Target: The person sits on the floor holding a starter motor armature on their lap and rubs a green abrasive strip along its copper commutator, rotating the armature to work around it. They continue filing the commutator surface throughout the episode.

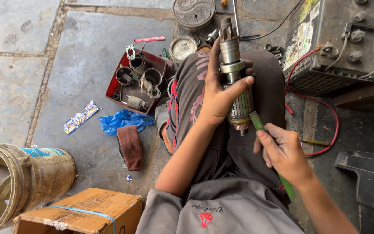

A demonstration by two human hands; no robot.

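seated person, seen from the head camera, at work on a motor armature held over the lap. the left hand is clenched around the armature's middle, holding it upright with the geared shaft end pointing away from the body and the copper end nearest the lap. the right hand grasps a green strip, thin and flat like a blade, whose tip touches the armature's lower copper end. judging by this contact, scraping or cleaning of that end is under way; the rest of the armature looks untouched, and the other motor parts are not yet fitted.

left of the armature, on the stone floor, a red tray holds several grey motor housings. below the tray lie a blue plastic bag, a brown rag and a small flattened blue-and-white wrapper. further left of the armature and nearer the camera stand a dirty bucket with a blue label band and a brown cardboard box bound with blue tape.

right of the armature sits a grey car battery with a yellow-green label on its near face and a red cable looping from it across the floor. just above the armature lie two round metal lids.
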